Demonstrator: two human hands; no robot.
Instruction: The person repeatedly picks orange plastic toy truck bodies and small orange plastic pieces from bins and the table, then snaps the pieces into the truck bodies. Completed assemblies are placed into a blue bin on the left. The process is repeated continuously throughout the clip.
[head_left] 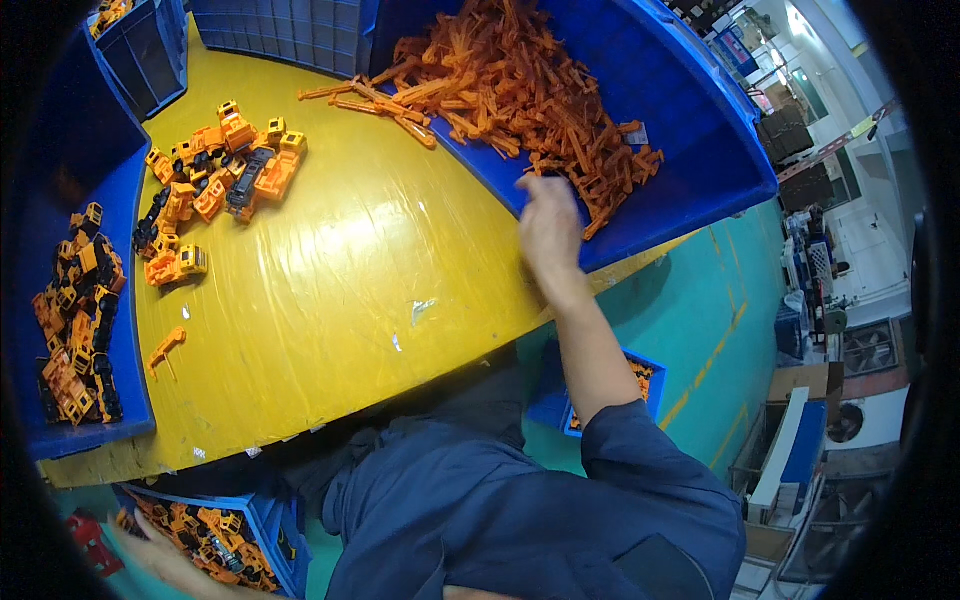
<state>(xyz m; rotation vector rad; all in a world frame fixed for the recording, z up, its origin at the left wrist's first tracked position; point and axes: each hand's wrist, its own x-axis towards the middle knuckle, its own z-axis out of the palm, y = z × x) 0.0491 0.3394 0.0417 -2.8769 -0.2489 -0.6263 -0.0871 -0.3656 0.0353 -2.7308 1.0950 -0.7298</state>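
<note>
The left hand (155, 550), at the near left, is beside a blue bin (268, 515) of orange, yellow and black toy trucks (205, 528); a small dark-and-yellow piece (126, 522) shows by its fingers, but I cannot tell their opening or grip. Farther off, one thin orange piece (168, 348) lies on the yellow table's (350, 330) left side. The blurred right hand (552, 225), fingers bent, their hold unclear, is at the near edge of a blue tray (700, 140). Glossy toy vehicles (272, 176) cluster far left; slender, ridged orange parts (500, 80) heap in the tray, far right, some spilling onto the table
</note>
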